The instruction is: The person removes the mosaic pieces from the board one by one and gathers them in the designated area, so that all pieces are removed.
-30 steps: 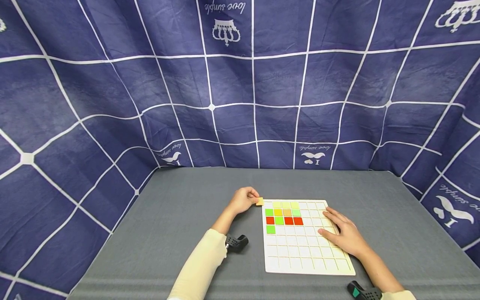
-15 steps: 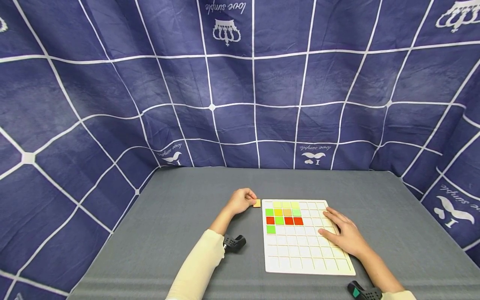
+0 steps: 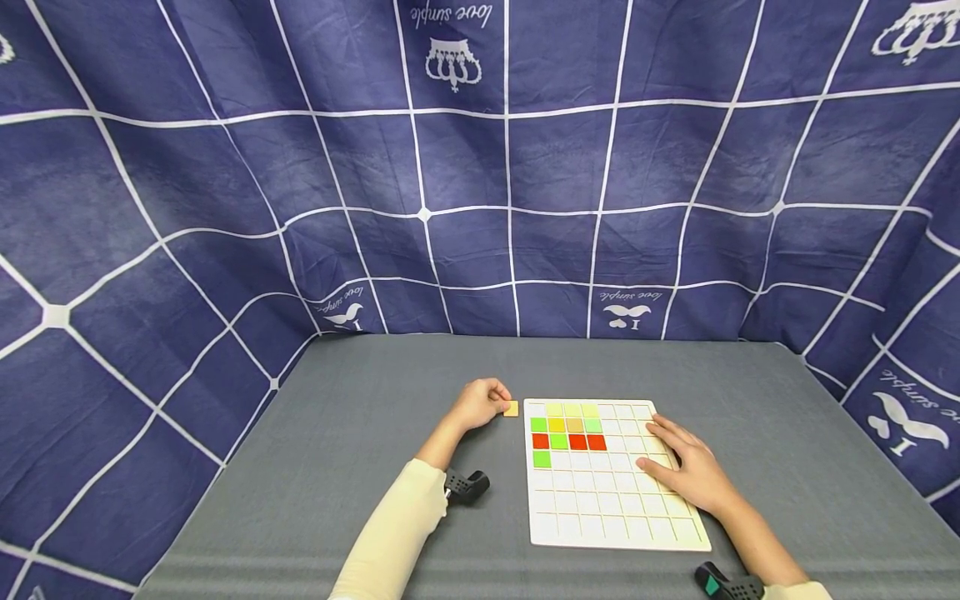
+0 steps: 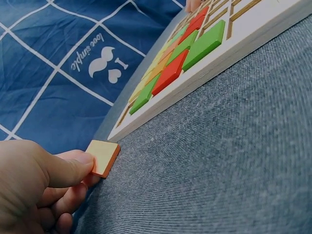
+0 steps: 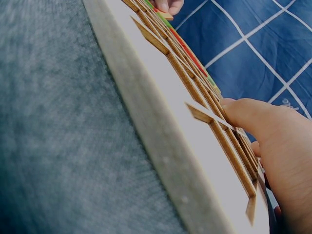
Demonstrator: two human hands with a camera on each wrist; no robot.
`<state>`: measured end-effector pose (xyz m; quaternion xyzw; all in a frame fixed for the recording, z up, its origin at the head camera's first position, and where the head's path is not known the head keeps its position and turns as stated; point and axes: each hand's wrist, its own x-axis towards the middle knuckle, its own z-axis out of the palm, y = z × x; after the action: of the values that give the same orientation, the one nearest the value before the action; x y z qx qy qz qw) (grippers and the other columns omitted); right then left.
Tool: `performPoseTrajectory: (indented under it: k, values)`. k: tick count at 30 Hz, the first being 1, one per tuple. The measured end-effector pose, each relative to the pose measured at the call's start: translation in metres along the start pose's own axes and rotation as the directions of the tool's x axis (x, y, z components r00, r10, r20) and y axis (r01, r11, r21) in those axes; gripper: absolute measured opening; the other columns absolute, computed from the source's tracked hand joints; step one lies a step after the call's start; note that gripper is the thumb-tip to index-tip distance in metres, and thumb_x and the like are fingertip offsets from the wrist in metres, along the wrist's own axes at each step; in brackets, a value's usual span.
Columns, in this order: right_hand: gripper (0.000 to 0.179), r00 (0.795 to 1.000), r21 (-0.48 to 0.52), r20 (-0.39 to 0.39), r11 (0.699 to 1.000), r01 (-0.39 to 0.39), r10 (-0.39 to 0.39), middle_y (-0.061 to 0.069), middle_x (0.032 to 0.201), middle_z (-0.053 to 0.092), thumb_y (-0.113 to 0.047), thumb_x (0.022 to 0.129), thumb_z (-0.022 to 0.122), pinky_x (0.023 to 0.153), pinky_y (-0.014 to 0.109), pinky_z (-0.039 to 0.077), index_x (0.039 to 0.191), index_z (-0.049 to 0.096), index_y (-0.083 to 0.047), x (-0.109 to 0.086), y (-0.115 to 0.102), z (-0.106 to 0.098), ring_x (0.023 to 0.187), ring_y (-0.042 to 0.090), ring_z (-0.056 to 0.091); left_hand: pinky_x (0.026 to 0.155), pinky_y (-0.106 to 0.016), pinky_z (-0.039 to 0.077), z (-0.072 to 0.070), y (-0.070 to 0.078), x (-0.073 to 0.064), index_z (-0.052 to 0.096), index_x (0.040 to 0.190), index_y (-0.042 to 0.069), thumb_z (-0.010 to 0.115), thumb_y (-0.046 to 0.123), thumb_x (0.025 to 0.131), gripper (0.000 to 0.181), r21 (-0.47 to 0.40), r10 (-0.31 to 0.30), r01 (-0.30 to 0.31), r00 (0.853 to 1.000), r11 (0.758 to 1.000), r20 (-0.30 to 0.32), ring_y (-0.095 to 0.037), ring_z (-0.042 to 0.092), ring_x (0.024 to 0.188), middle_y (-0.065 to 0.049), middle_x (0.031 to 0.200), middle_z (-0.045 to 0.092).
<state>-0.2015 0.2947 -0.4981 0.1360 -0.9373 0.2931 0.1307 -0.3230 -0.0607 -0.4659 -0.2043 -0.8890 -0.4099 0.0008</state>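
Observation:
My left hand point(image 3: 480, 403) pinches a small square tile point(image 4: 104, 155), pale yellow-orange on its face with an orange edge, between thumb and fingers. The tile is just outside the far left corner of a white grid board point(image 3: 585, 508), apart from it. On the board's left side sit several coloured tiles: pale yellow ones in the far row, then green, yellow, orange and mint, then red and green, and a single green tile point(image 3: 542, 459) nearest. My right hand point(image 3: 690, 471) rests on the board's right edge, fingers spread; its thumb point(image 5: 243, 113) lies over the grid in the right wrist view.
A grey cloth point(image 3: 360, 400) covers the table around the board. Behind it hangs a blue curtain point(image 3: 555, 167) with white lines. Black wrist devices sit by each forearm, the left one point(image 3: 468, 487) close to the board's left side.
The left hand has drawn the tile leftward and slightly nearer, away from the board's far left corner. The right hand and the board stay where they were.

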Motion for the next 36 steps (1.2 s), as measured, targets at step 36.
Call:
performPoseTrajectory:
  k: [36]
  values:
    - [0.065,0.999,0.006,-0.034,0.999,0.031,-0.031,0.024,0.140,0.047,-0.032,0.083,0.076,0.095,0.064,0.030,0.132,0.055,0.005,-0.001,0.002,0.002,0.127,0.048,0.041,0.061,-0.021,0.045,0.008,0.010,0.008,0.069,0.085,0.005,0.072,0.003,0.085,0.004,-0.001,0.030,-0.030,1.000,1.000,-0.005,-0.005,0.052,0.062,0.002,0.073,0.062]
